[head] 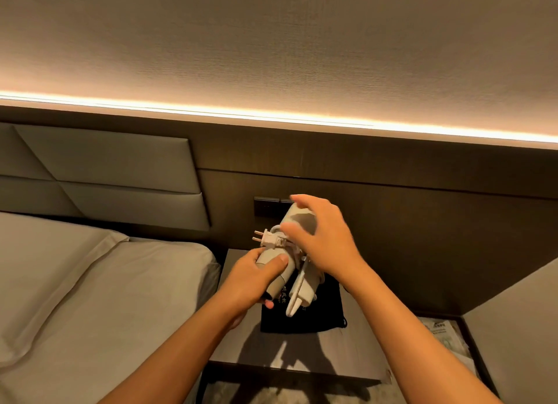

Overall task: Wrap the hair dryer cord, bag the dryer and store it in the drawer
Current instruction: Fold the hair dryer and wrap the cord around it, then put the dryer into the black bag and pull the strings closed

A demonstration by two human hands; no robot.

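Observation:
I hold a white hair dryer (pixel 297 219) above the nightstand (pixel 302 355). My left hand (pixel 256 278) grips the dryer's folded handle from below. My right hand (pixel 323 240) rests over the dryer's body, its fingers spread across the barrel and the cord. The white plug (pixel 270 240) sticks out to the left with its two prongs bare, and the cord lies wound against the dryer under my right hand. A white loop (pixel 297 295) hangs down below the dryer. A black drawstring bag (pixel 320 316) with light printing lies flat on the nightstand under my hands.
A bed with grey sheets (pixel 90 283) and a padded headboard (pixel 105 174) stands to the left. A dark wall panel with a switch plate (pixel 267 206) is behind the nightstand. Printed papers (pixel 444 334) lie at the right. A lit strip (pixel 271 116) runs above.

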